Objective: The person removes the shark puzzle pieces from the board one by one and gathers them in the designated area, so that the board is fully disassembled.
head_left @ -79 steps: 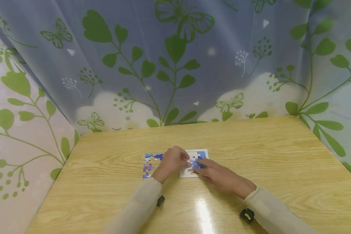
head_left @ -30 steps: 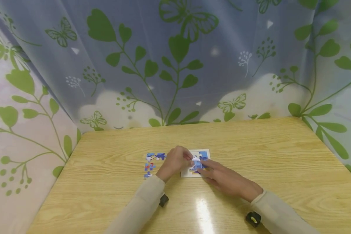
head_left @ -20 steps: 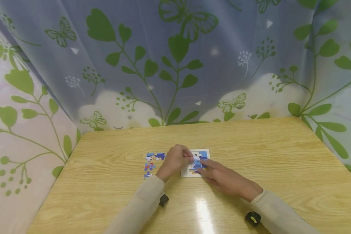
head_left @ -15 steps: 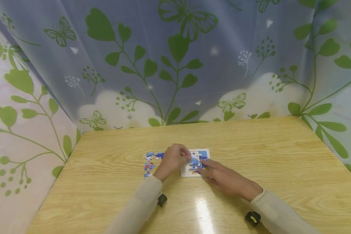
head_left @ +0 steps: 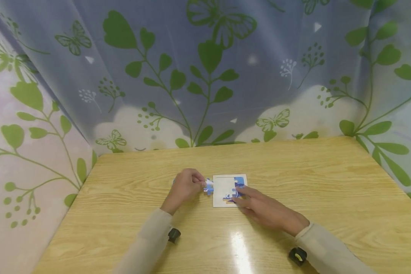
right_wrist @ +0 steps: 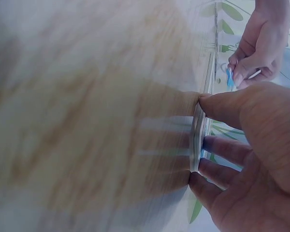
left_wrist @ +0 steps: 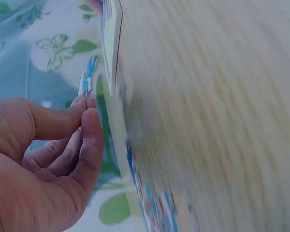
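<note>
My left hand (head_left: pixel 185 187) pinches a blue and white jigsaw puzzle piece (head_left: pixel 209 188) between thumb and forefinger, just left of the puzzle board. In the left wrist view the piece (left_wrist: pixel 89 77) stands edge-on above the fingertips, apart from the table. The white-framed puzzle board (head_left: pixel 222 191) lies flat, with blue pieces (head_left: pixel 239 181) fitted along its right side and bottom and bare white backing at its upper left. My right hand (head_left: pixel 265 209) rests on the board's right part, fingers spread and nearly straight; in the right wrist view its thumb touches the board's edge.
Loose puzzle pieces (left_wrist: pixel 157 210) lie on the wooden table (head_left: pixel 130 190) beside the left hand, mostly hidden by it in the head view. A patterned curtain (head_left: pixel 164 76) hangs behind the table and along both sides.
My left hand has lifted the blue and white puzzle piece off the board and carried it left, uncovering the white backing. The right hand has stayed on the board.
</note>
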A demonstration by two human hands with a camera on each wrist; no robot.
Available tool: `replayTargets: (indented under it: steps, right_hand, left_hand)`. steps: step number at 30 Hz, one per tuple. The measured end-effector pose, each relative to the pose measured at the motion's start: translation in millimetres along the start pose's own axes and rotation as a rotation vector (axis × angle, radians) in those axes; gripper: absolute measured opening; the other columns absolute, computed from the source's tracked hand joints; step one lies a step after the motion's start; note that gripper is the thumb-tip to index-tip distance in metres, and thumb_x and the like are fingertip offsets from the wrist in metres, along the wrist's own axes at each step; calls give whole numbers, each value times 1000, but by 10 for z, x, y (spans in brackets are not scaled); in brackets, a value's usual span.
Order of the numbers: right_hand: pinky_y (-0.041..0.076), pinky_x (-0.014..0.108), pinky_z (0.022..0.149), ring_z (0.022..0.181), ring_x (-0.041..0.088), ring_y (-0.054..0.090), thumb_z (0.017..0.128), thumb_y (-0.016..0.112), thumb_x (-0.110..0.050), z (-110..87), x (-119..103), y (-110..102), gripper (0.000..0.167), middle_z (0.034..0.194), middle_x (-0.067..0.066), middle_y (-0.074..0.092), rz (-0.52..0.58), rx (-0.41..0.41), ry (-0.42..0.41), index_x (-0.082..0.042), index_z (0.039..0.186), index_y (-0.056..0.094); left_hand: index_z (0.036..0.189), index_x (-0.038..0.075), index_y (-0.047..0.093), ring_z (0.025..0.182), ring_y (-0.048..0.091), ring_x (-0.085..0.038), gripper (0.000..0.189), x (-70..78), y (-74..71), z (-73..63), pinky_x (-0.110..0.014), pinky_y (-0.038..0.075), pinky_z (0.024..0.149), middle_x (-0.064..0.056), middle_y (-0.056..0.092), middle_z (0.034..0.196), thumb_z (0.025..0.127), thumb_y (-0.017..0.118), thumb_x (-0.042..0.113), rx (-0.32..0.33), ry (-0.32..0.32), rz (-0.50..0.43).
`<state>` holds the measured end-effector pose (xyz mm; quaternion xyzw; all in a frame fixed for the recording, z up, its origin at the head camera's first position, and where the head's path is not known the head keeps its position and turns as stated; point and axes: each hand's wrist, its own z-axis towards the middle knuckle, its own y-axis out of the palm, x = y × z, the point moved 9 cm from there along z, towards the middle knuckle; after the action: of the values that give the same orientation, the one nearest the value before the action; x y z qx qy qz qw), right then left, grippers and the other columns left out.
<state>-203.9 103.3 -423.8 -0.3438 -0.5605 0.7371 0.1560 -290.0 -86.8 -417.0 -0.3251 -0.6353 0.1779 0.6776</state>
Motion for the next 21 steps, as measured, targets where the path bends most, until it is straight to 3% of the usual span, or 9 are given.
replayTargets:
  steps: [8,21]
  right_hand:
    - [42,52,107,137,48,42,100,62,-4,44,-8,26,38,147,32,44,6,-17,-21,4,137,59]
    - [37,54,110,141,46,38,101,60,-8,1,31,41,42,153,29,39,69,-23,57,3,141,54]
  left_hand:
    - [92,5,73,74,63,-19,5,-221,-240,-107,-33,54,66,-4,68,83,89,75,9,46,-49,-11]
    - [85,4,73,63,59,-17,6,-417,-445,-186,-30,50,57,-3,66,75,87,78,7,65,-77,64]
